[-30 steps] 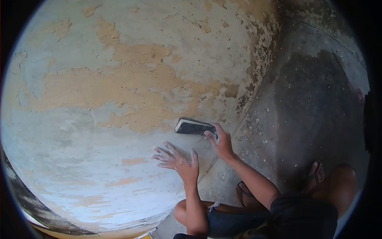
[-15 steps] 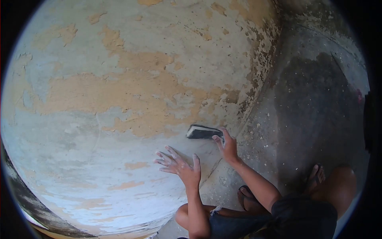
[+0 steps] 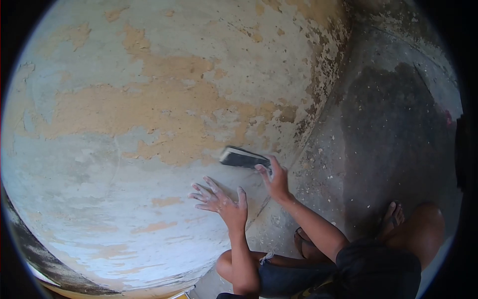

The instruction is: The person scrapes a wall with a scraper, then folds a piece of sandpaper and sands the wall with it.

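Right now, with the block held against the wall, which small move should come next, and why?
Probably slide the dark block leftward over the yellow patch beside it, where old paint looks rough. The right hand grips the block's end; the left hand lies flat on the wall below, bracing.

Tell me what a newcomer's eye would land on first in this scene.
The wall fills most of the view, its pale coat broken by big tan patches. Low and right of centre, the right hand holds a dark block against it, while the left hand lies flat on the wall just below, fingers spread. Pale flakes litter the grey floor at the wall's foot, on the right.
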Motion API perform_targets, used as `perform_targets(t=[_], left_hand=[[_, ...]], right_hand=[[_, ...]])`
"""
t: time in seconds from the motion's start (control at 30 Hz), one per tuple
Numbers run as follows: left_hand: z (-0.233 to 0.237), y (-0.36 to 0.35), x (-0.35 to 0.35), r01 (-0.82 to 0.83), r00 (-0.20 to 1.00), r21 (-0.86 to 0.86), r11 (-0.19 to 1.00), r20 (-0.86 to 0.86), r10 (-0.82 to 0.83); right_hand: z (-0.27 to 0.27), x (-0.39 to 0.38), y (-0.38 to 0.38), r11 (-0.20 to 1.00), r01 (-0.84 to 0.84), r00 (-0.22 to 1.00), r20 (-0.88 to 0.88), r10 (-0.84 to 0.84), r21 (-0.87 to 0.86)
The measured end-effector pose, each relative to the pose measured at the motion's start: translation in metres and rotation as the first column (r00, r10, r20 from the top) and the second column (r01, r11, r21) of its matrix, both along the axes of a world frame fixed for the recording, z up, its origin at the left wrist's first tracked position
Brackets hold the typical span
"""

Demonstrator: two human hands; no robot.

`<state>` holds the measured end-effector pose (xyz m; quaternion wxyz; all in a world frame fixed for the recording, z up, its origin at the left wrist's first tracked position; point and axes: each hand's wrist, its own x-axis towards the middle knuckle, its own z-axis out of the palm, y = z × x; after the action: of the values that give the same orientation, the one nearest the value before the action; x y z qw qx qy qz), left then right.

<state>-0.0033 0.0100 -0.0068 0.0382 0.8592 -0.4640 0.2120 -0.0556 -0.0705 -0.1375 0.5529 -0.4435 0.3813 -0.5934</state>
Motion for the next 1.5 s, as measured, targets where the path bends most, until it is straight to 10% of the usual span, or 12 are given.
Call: perform_targets(t=[1.5], left_hand=[[-0.006,0.006,0.0,-0.002,1.0,0.019,1.0,-0.027,0.003]], right_hand=[[0.01,-0.004,0.014,0.992,-0.115,0.993,-0.018,0.116,0.055]])
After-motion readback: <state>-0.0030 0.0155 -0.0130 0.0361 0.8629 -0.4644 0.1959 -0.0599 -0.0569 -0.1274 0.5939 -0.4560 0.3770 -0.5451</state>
